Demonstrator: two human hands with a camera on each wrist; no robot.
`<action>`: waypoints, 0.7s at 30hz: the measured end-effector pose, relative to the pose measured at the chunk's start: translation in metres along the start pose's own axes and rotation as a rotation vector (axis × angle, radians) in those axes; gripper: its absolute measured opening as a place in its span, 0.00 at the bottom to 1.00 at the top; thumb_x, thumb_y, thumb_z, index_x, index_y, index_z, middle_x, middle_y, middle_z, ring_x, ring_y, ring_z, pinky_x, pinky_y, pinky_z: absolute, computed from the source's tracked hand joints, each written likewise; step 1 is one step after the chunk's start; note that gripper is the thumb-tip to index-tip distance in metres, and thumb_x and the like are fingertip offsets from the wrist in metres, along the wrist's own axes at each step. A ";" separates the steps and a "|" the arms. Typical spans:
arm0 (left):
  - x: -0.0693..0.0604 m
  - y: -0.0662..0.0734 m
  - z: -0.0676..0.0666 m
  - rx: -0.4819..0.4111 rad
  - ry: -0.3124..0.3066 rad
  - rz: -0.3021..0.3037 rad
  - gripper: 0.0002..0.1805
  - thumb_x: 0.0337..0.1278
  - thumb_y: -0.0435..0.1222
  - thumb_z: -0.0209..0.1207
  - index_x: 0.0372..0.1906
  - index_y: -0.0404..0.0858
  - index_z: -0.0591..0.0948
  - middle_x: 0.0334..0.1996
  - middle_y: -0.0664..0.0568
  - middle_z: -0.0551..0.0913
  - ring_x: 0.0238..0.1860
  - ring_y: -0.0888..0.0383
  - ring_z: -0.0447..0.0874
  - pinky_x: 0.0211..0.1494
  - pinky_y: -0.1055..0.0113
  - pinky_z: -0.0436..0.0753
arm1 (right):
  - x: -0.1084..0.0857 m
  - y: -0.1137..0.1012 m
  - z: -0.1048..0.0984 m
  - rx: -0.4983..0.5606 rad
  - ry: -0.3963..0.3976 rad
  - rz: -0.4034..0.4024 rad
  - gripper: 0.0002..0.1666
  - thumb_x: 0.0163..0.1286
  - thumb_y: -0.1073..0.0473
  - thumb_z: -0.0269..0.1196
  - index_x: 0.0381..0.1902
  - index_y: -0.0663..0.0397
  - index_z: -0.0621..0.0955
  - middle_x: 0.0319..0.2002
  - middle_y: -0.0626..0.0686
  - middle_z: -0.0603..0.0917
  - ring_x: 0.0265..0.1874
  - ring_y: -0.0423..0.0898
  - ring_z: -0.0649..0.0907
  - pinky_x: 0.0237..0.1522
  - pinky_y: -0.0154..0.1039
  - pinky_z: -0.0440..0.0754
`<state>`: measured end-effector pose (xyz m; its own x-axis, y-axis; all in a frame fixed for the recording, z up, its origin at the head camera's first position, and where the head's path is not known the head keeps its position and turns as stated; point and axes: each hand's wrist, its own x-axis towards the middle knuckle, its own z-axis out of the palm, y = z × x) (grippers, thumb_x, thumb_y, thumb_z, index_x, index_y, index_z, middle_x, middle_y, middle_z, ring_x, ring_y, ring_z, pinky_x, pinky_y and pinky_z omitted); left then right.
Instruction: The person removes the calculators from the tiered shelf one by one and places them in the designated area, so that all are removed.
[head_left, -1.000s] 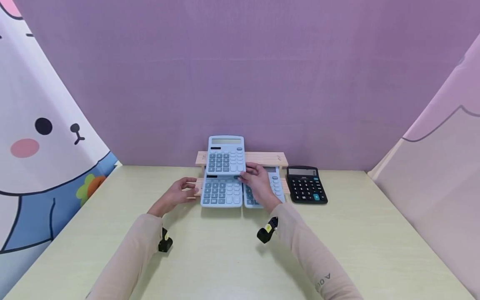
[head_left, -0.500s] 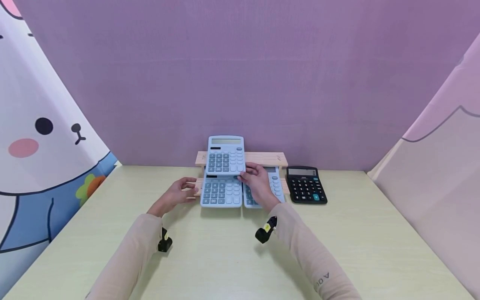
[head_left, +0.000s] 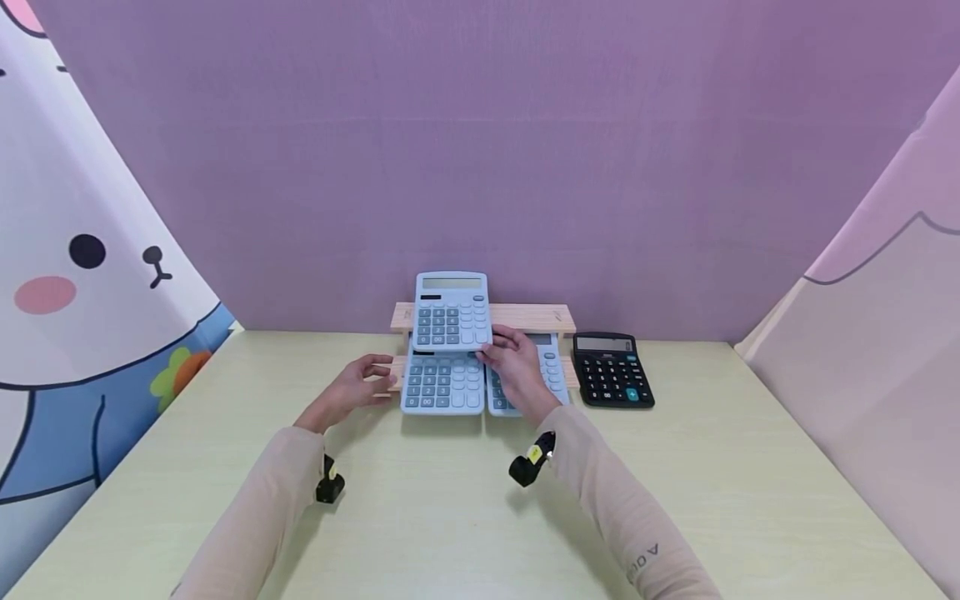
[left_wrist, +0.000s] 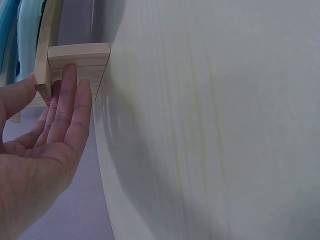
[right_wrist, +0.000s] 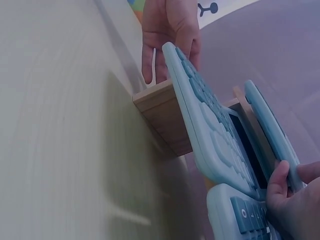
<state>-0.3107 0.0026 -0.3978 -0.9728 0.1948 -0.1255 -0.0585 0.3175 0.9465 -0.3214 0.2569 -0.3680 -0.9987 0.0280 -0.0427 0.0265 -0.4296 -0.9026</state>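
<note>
A two-tier wooden stand rests at the back of the table. On its upper tier leans a light-blue calculator; my right hand pinches its lower right corner between thumb and finger, as the right wrist view shows. Two similar calculators lean side by side on the lower tier: the left one is plainly seen, while my right hand partly covers the right one. My left hand holds the stand's left end. In the left wrist view, its thumb and fingers lie on either side of a wooden board.
A black calculator is at the right of the stand, its top toward the purple backdrop. The pale table stretches toward me. Printed cloth with a cartoon animal hangs at the left.
Almost nothing differs. Both hands keep their places on the stand and the upper calculator; the right wrist has turned very slightly.
</note>
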 end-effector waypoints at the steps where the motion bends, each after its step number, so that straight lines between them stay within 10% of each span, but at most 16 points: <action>1: 0.000 0.000 0.000 0.003 -0.002 -0.002 0.29 0.62 0.29 0.51 0.66 0.31 0.55 0.58 0.35 0.63 0.53 0.47 0.72 0.58 0.53 0.77 | 0.000 -0.001 0.000 0.003 0.001 0.007 0.25 0.57 0.79 0.56 0.54 0.61 0.71 0.37 0.53 0.76 0.31 0.42 0.80 0.42 0.32 0.83; 21: 0.002 -0.002 -0.002 -0.002 -0.007 -0.006 0.29 0.62 0.30 0.51 0.66 0.32 0.55 0.59 0.35 0.63 0.52 0.47 0.73 0.56 0.56 0.79 | -0.006 -0.009 0.002 0.036 0.004 0.021 0.26 0.58 0.78 0.55 0.55 0.62 0.70 0.37 0.52 0.75 0.32 0.43 0.79 0.41 0.31 0.83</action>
<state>-0.3134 0.0012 -0.3991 -0.9707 0.1996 -0.1334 -0.0650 0.3166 0.9463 -0.3153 0.2586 -0.3591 -0.9977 0.0217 -0.0634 0.0463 -0.4620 -0.8857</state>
